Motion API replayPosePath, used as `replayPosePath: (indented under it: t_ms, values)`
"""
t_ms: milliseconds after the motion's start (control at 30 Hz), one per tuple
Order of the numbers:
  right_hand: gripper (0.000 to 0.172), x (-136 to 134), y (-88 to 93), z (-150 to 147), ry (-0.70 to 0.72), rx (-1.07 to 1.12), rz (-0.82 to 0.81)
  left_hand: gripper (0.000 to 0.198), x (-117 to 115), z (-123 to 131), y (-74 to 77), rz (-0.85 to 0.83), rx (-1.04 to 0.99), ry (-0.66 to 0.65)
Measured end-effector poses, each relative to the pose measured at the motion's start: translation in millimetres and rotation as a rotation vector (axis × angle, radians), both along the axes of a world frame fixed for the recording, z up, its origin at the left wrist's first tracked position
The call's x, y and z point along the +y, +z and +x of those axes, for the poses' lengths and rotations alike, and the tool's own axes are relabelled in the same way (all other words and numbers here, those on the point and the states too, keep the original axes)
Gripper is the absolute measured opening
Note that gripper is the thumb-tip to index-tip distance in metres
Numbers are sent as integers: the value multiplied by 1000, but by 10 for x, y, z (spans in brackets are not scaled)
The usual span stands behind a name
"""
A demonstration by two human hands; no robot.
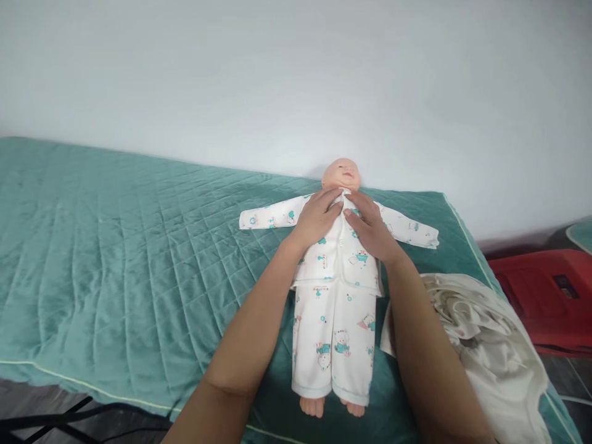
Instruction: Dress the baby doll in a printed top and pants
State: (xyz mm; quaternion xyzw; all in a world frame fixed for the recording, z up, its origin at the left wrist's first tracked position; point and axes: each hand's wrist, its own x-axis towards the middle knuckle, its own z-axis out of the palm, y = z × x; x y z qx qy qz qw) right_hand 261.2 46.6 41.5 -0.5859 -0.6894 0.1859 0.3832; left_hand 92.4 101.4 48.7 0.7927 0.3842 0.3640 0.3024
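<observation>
A baby doll [342, 174] lies on its back, dressed in a white pajama top [341, 259] and matching pajama pants [333, 336] with teal and pink cartoon prints. Both sleeves stretch out sideways, and the bare feet poke out below the cuffs. My left hand [319, 216] rests on one side of the top's front, just below the neck, its fingers extended and its thumb apart. Across the front seam, my right hand [370, 225] lies in a similar way, fingertips at the collar and thumb held away. Some fabric at the collar is hidden under my fingers.
A quilted green bedspread [139, 265] covers the surface beneath the doll. To the right lies a crumpled cream cloth [490, 345], partly behind my right forearm. Beyond the right edge sits a red plastic object [541, 296]. A pale wall [277, 80] rises behind.
</observation>
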Motion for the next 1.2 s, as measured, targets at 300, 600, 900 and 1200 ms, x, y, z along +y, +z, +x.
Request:
replayPosePath:
  t_ms: [300, 600, 900, 1200]
  values:
    - [58, -7, 7, -1, -5, 10, -37, 40, 0, 7, 11, 39, 12, -18]
    - [61, 15, -27, -1, -15, -31, -21, 40, 5, 7, 7, 35, -4, -35]
    - [54, -25, -39, -33, -31, 158, -6, 37, -33, 3, 53, 34, 47, -7]
    - [45, 28, -136, -13, 0, 261, 79, 31, -21, 8, 5, 45, -53, -4]
